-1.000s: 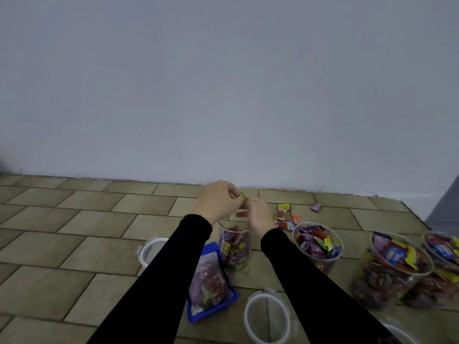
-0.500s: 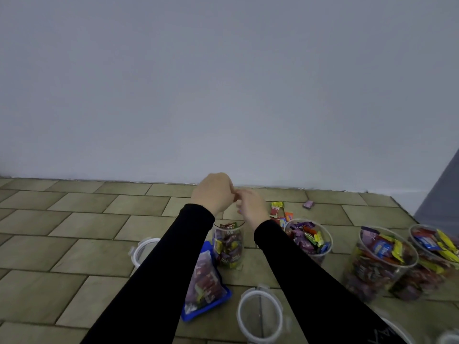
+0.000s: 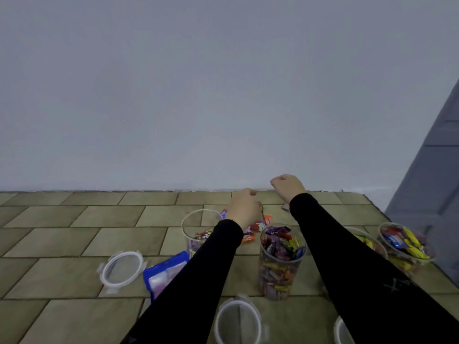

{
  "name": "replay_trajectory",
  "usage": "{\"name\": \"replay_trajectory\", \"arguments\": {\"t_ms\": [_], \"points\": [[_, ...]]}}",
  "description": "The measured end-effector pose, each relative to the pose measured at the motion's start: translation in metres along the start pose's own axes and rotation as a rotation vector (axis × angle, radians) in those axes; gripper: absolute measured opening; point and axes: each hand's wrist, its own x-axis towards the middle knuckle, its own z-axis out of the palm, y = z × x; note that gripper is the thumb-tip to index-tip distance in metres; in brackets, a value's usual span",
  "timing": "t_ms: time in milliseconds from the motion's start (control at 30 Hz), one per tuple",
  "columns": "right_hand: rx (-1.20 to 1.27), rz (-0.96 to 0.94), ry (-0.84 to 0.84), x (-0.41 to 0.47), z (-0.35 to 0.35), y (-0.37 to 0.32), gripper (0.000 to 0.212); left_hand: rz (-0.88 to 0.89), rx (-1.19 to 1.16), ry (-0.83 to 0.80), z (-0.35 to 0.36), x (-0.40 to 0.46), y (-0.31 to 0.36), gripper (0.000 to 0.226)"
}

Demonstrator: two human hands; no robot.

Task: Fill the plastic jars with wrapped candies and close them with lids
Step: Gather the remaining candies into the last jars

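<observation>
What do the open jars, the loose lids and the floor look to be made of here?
Jar: clear, smooth plastic by the look; the candies show through its wall. Lid: translucent whitish plastic ring with moulded clip tabs, likely semi-matt. Floor: beige-green tiles with dark grout lines, probably ceramic, dull finish.

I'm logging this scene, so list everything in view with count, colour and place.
Jars: four, clear plastic, open, holding mixed wrapped candies; one by the left forearm, one between the arms, two at right.
Lids: three in view, clear with white rims, on the floor at left, bottom centre and bottom right edge.
Bag: one, blue, lying beside the left forearm.
Loose candies: several, red, orange, purple, on the floor beyond the jars.
Floor: tan tiles.
Wall: grey-white.
Left hand: over the loose candies.
Right hand: raised, fingers curled.
</observation>
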Motion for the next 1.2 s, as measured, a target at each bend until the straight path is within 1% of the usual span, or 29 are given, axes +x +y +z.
{"name": "replay_trajectory", "arguments": {"t_ms": [100,200,267,300,333,400,433,500,567,600,633,700,733,767,800,833,867,900,933,1000,1067,1133,1200], "points": [[-0.078,0.071,-0.017,0.015,0.001,0.029,0.029,-0.065,-0.024,-0.011,0.018,0.007,-0.011,0.039],[-0.259,0.077,-0.033,0.024,0.002,0.044,0.029,-0.075,0.099,0.026,0.039,0.019,-0.028,0.040],[-0.392,0.085,-0.060,0.032,0.003,0.053,0.032,-0.095,0.204,0.013,0.050,0.024,-0.038,0.046],[-0.464,0.089,-0.089,0.036,0.004,0.058,0.039,-0.093,0.277,0.001,0.054,0.024,-0.043,0.051],[-0.526,0.092,-0.129,0.042,0.004,0.062,0.050,-0.089,0.350,-0.011,0.058,0.026,-0.049,0.058],[-0.561,0.111,-0.211,0.052,0.006,0.068,0.075,-0.102,0.402,-0.040,0.066,0.030,-0.059,0.070],[-0.579,0.116,-0.241,0.056,0.007,0.071,0.086,-0.108,0.404,-0.045,0.069,0.033,-0.063,0.073],[-0.710,0.119,-0.306,0.065,0.012,0.074,0.105,-0.118,0.444,-0.042,0.075,0.041,-0.073,0.076],[-0.834,0.155,-0.356,0.075,0.020,0.080,0.118,-0.143,0.481,-0.032,0.081,0.049,-0.081,0.080],[-0.818,0.178,-0.353,0.079,0.025,0.085,0.115,-0.162,0.487,-0.014,0.083,0.051,-0.084,0.086],[-0.740,0.203,-0.339,0.090,0.030,0.092,0.103,-0.182,0.481,0.012,0.086,0.055,-0.087,0.096],[-0.625,0.190,-0.329,0.104,0.034,0.098,0.071,-0.216,0.464,0.055,0.090,0.060,-0.089,0.126],[-0.618,0.188,-0.332,0.108,0.036,0.103,0.065,-0.232,0.464,0.063,0.093,0.063,-0.092,0.136],[-0.644,0.192,-0.341,0.112,0.038,0.106,0.067,-0.251,0.464,0.061,0.095,0.066,-0.094,0.140],[-0.697,0.192,-0.363,0.113,0.039,0.106,0.077,-0.265,0.464,0.061,0.097,0.068,-0.096,0.140],[-0.769,0.190,-0.411,0.111,0.041,0.105,0.092,-0.277,0.457,0.058,0.098,0.069,-0.096,0.137],[-0.860,0.157,-0.454,0.108,0.042,0.103,0.104,-0.291,0.452,0.059,0.100,0.072,-0.096,0.129],[-0.930,0.101,-0.485,0.105,0.042,0.100,0.109,-0.306,0.453,0.063,0.102,0.074,-0.095,0.120],[-0.949,0.032,-0.506,0.103,0.043,0.097,0.105,-0.317,0.455,0.074,0.103,0.078,-0.095,0.113],[-0.901,-0.117,-0.520,0.100,0.046,0.092,0.088,-0.327,0.476,0.106,0.105,0.084,-0.096,0.105],[-0.826,-0.211,-0.532,0.096,0.051,0.091,0.077,-0.292,0.493,0.189,0.106,0.090,-0.100,0.100],[-0.758,-0.261,-0.457,0.092,0.057,0.095,0.067,-0.188,0.499,0.345,0.112,0.095,-0.107,0.082],[-0.772,-0.358,-0.302,0.085,0.062,0.102,0.056,-0.118,0.517,0.408,0.114,0.097,-0.112,0.062]]}}
